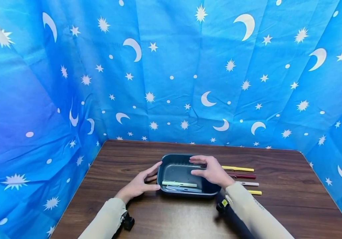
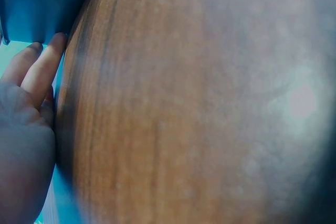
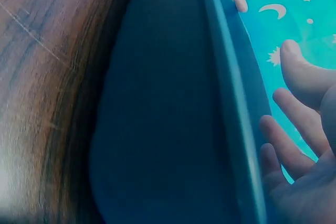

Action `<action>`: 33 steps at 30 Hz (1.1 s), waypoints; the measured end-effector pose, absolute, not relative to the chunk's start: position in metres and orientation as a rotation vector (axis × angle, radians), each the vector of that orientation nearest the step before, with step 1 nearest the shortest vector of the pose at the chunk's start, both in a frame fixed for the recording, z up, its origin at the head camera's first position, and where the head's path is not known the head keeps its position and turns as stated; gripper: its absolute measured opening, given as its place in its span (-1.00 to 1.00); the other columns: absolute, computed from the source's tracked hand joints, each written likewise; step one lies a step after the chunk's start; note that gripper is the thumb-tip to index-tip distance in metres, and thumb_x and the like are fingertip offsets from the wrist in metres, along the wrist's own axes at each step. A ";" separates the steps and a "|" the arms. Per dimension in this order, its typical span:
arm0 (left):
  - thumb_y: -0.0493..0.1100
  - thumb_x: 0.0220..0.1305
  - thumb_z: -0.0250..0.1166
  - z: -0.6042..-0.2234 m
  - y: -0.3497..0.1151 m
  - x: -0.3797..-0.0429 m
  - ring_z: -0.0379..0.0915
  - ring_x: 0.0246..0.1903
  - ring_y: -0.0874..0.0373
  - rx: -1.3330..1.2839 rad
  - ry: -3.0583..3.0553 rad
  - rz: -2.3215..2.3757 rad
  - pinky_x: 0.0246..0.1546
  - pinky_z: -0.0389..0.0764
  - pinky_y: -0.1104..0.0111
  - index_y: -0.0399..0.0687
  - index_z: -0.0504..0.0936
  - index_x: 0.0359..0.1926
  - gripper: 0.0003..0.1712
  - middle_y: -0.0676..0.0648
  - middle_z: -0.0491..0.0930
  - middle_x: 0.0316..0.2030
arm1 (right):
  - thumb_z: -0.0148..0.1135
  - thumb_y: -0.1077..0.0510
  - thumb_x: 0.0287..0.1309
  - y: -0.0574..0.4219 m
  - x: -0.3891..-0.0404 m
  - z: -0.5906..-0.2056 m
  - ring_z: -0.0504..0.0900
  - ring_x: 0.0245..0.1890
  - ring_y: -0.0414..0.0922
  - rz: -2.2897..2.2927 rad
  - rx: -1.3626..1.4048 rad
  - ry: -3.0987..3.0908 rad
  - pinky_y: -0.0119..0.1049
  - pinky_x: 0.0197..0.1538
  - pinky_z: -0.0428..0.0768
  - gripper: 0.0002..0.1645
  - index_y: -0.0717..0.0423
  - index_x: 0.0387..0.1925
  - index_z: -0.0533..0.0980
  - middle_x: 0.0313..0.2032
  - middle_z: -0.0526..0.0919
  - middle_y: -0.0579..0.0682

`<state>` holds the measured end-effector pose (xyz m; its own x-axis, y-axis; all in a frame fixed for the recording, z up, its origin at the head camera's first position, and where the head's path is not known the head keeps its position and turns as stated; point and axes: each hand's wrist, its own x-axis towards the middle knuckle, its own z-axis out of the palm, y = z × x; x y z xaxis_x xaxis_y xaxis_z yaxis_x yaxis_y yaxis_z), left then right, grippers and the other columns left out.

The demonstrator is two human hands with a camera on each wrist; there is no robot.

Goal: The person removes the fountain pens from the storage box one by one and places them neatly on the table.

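A dark teal rectangular tray point(image 1: 175, 171) sits on the table. Inside, along its near side, lie a pale green pen point(image 1: 179, 184) and a blue pen point(image 1: 184, 189), both with clips. My left hand point(image 1: 139, 183) is at the tray's left end, its thumb and fingers extended against the outer wall. Over the right part of the tray is my right hand point(image 1: 212, 171), fingers and thumb spread apart with nothing seen between them. In the right wrist view, the right fingers point(image 3: 294, 103) are above the tray's rim. The right hand hides part of the tray's interior.
To the right of the tray lie an upper yellow pen point(image 1: 238, 169), a dark red pen point(image 1: 242, 176), a pale pink pen point(image 1: 250, 184) and a lower yellow pen point(image 1: 255, 192), partly covered by the right hand and sleeve. A blue star-patterned cloth point(image 1: 174, 66) hangs behind the wooden table point(image 1: 123, 152).
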<state>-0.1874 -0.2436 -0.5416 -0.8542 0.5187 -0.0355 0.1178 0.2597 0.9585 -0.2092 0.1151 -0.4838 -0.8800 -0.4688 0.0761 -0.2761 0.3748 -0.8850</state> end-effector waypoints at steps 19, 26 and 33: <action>-0.11 0.40 0.45 -0.542 -0.245 -0.186 0.24 0.52 -0.14 0.543 2.199 1.615 0.48 0.27 -0.18 0.48 0.09 0.66 0.01 0.03 0.02 0.66 | 0.50 0.25 0.25 0.090 -0.212 -0.495 0.64 0.27 0.11 -1.330 -0.773 2.403 0.17 0.29 0.58 -0.46 0.22 0.25 0.61 0.08 0.79 0.10; -0.10 0.40 0.45 -0.544 -0.244 -0.188 0.24 0.52 -0.14 0.557 2.201 1.616 0.48 0.27 -0.18 0.47 0.09 0.66 0.01 0.01 0.03 0.66 | 0.52 0.29 0.19 0.087 -0.212 -0.499 0.58 0.34 0.13 -1.293 -0.784 2.394 0.22 0.39 0.46 -0.53 0.21 0.15 0.68 0.00 0.82 0.05; -0.12 0.40 0.44 -0.541 -0.244 -0.186 0.22 0.53 -0.15 0.563 2.196 1.623 0.49 0.24 -0.21 0.47 0.09 0.66 0.00 0.00 0.04 0.66 | 0.52 0.35 0.18 0.083 -0.212 -0.502 0.68 0.21 0.09 -1.253 -0.812 2.405 0.18 0.32 0.55 -0.60 0.23 0.07 0.71 -0.08 0.84 0.04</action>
